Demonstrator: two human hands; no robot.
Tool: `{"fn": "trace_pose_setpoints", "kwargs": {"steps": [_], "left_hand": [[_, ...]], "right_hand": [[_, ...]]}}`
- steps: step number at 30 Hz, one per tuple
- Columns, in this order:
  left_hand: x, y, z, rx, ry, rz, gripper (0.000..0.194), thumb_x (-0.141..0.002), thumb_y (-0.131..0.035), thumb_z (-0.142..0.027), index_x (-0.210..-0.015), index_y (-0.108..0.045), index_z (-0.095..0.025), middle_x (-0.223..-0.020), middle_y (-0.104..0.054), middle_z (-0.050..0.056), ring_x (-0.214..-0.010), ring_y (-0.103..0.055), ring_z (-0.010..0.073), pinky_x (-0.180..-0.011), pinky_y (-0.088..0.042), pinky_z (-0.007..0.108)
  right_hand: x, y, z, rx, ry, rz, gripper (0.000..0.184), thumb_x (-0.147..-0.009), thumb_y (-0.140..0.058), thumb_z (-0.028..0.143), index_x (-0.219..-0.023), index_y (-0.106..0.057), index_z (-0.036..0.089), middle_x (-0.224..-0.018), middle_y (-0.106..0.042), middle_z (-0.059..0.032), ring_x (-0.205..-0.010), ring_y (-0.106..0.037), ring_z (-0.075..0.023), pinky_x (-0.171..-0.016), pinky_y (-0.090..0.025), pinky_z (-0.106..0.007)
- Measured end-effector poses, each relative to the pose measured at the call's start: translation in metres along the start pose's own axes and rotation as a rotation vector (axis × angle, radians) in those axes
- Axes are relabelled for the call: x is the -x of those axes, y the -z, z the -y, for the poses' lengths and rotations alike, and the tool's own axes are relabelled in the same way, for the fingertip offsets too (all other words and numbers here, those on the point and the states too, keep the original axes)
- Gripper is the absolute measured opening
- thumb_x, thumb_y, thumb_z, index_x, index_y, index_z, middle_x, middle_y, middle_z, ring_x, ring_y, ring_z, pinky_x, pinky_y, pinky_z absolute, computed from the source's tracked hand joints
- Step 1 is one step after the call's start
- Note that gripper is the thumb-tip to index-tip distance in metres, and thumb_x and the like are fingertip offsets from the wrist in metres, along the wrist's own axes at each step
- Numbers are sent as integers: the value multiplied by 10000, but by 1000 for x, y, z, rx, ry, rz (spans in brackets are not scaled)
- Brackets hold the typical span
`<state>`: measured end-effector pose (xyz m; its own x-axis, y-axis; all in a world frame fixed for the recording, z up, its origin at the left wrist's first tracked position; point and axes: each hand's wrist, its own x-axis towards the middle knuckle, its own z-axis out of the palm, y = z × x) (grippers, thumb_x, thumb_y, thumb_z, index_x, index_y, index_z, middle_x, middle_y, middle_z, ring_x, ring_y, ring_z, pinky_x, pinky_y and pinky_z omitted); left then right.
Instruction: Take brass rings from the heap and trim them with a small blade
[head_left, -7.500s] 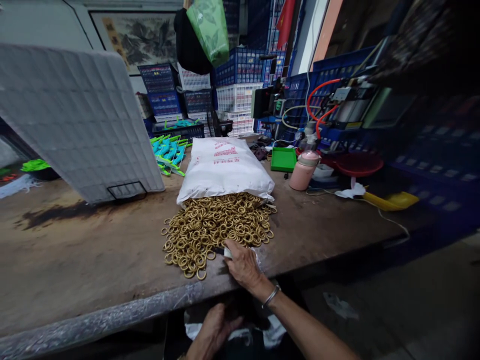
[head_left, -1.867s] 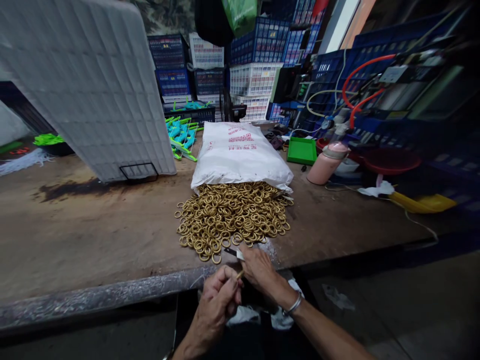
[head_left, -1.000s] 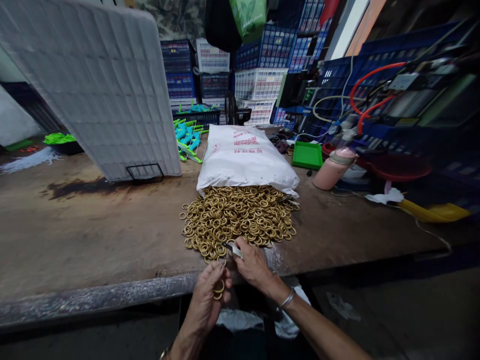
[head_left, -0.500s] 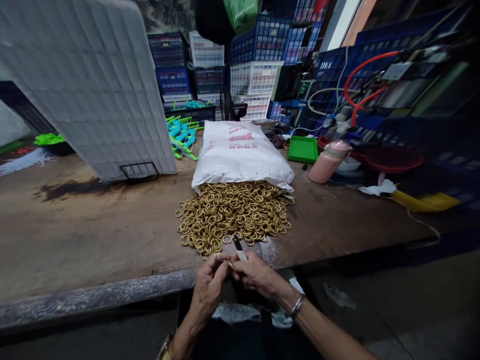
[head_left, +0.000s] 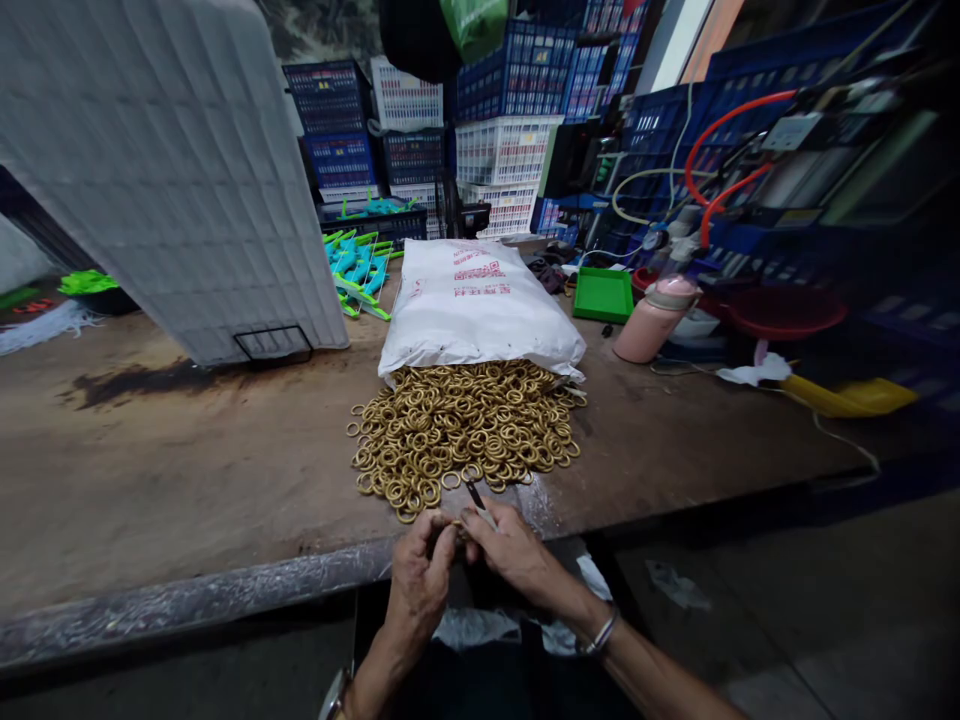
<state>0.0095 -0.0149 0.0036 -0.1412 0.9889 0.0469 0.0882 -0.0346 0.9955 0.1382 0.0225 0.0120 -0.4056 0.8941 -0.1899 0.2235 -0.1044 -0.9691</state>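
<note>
Close together at the table's near edge, my two hands meet in front of a heap of gold-coloured rings (head_left: 465,425). My left hand (head_left: 420,580) pinches one gold ring (head_left: 455,526) between thumb and fingers; it is mostly covered by the fingertips. Closed round a slim knife-like tool (head_left: 476,495) is my right hand (head_left: 517,560), its thumb by the ring. The tool's black end sticks up past the fingers towards the heap, and its pale flat part runs into the palm. Behind, a white printed sack (head_left: 480,310) lies with its mouth at the rings.
A tall white padded panel (head_left: 202,200) leans on the left of the wooden table (head_left: 187,480). To the right stand a green tray (head_left: 603,296), a pink bottle (head_left: 651,322) and a yellow scoop-like piece (head_left: 847,397). Stacked crates (head_left: 510,150) fill the back.
The ring has turned and is now more hidden between my fingers. My right thumb and the tool have shifted slightly, with the tool tilting a little lower. The view has moved slightly.
</note>
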Motion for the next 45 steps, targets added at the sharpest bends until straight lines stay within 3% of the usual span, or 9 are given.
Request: {"fn": "trace_pose_setpoints", "kwargs": {"steps": [5,12,20,24,28,34,39,42,45], "left_hand": [[1,-3,5,61,91,74,202,-772,-532,-346,-688,-589,-171,-607,-556,-3,-573,-478,122,-574,-372,222],[2,-4,3,222,309,147,379,-761,-495,-486,-563,-491,-163,-472,-371,-55,-414,-275,65,-415,-203,195],[0,-4,11,343,407,118,367,-715,-530,-523,-632,-471,-171,-490,-392,-72,-369,-220,38,-377,-147,187],[-1,-3,8,348,384,84,363,-697,-553,-520,-637,-461,-174,-484,-407,-74,-368,-235,37,-375,-165,181],[-1,-1,4,290,310,73,353,-712,-553,-500,-627,-463,-169,-511,-424,-60,-398,-265,43,-394,-193,184],[3,1,10,204,205,56,301,-763,-518,-448,-641,-507,-173,-536,-427,-47,-434,-293,64,-430,-238,197],[12,1,-2,184,144,91,300,-759,-539,-423,-606,-508,-167,-545,-440,-29,-482,-350,79,-453,-266,200],[16,0,-8,307,246,152,295,-768,-524,-435,-654,-501,-164,-519,-425,-47,-419,-294,53,-408,-222,189],[14,1,-6,506,429,132,288,-762,-528,-448,-704,-472,-172,-540,-458,-55,-376,-247,29,-372,-175,170]], "right_hand": [[-5,2,-3,92,38,-54,228,-820,-405,322,-695,-503,159,-622,-498,27,-588,-448,-92,-559,-349,-206],[-9,-2,-10,179,94,-60,211,-823,-398,289,-702,-509,157,-640,-507,31,-603,-433,-89,-569,-333,-202],[-10,1,-9,289,97,-101,216,-830,-341,252,-681,-477,172,-617,-509,17,-569,-430,-97,-535,-311,-211],[-2,3,-13,586,179,-53,103,-745,-385,142,-726,-476,186,-617,-512,17,-576,-441,-110,-548,-287,-221],[3,1,-14,778,191,14,210,-653,-392,83,-801,-495,190,-645,-537,6,-602,-465,-125,-574,-284,-227],[2,0,-11,890,161,14,250,-689,-372,89,-870,-512,188,-653,-554,-3,-593,-470,-133,-554,-253,-237],[-5,7,-19,976,111,-8,229,-750,-386,144,-942,-509,163,-703,-591,-35,-619,-501,-147,-542,-235,-244],[-13,9,-21,1008,113,-50,206,-760,-393,148,-933,-503,161,-715,-608,-38,-622,-523,-148,-535,-229,-246],[-22,5,-20,1009,129,-150,201,-747,-401,112,-917,-492,170,-755,-623,-35,-648,-547,-144,-546,-241,-245]]}}
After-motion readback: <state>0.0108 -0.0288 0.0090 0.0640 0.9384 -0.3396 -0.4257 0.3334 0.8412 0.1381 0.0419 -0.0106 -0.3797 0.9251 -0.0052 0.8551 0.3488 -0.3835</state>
